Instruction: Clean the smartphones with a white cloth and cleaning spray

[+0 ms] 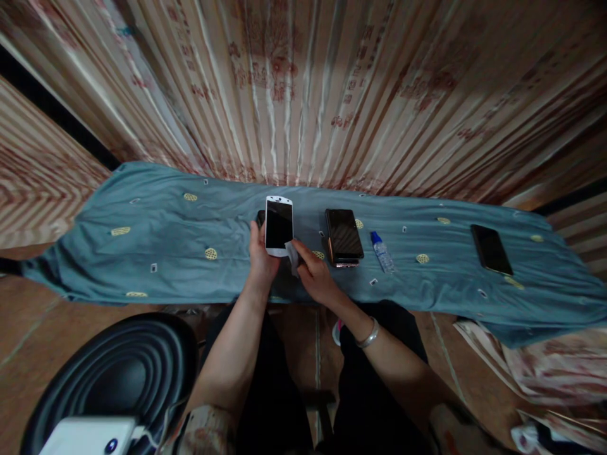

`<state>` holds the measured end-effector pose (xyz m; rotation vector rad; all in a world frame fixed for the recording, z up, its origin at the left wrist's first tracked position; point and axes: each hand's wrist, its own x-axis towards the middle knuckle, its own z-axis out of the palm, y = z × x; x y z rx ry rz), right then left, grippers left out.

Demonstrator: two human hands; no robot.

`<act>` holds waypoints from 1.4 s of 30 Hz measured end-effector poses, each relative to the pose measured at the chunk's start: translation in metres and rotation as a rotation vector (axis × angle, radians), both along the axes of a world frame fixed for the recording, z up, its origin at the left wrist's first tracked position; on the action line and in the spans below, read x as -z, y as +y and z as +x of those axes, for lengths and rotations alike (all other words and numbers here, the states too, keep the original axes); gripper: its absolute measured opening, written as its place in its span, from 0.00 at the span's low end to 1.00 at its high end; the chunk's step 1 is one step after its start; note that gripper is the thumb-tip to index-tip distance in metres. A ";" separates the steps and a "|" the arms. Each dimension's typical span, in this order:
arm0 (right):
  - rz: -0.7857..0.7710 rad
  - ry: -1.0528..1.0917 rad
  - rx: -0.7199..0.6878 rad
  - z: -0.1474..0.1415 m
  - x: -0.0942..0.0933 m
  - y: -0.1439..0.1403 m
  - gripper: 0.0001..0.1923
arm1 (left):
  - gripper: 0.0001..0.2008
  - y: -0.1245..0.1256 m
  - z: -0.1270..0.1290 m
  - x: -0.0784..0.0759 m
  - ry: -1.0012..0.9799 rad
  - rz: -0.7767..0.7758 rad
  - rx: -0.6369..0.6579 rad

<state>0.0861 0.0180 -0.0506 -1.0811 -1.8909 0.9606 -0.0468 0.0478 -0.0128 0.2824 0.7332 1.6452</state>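
Note:
My left hand [262, 256] is wrapped round the lower left side of a white smartphone [279, 224], whose dark screen faces up toward me. In my right hand [313, 273] is a small greyish-white cloth [293, 258], pinched in the fingers at the phone's lower right corner. A dark object [260, 217] shows partly behind the phone's left edge; its kind is hidden. Right of my hands lies a stack of dark phones [344, 235]. Beside that stack is a clear bottle with a blue cap [382, 253], lying on the cloth.
A teal patterned cloth [180, 221] covers the narrow table. Farther right lies another black phone [492, 249]. Pleated curtains [294, 95] hang just behind the table. At lower left stands a round black stool [118, 379] with a white device [90, 436] and cable on it.

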 end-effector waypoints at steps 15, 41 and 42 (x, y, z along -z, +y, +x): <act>-0.277 0.546 0.150 0.004 0.008 0.026 0.26 | 0.25 0.002 0.009 0.002 0.022 -0.059 0.074; -0.393 0.729 0.134 -0.004 -0.007 0.032 0.18 | 0.14 -0.008 0.024 -0.003 0.182 -0.099 -0.017; -0.367 0.716 0.136 -0.007 -0.007 0.034 0.17 | 0.14 -0.009 0.024 -0.006 0.168 -0.096 -0.028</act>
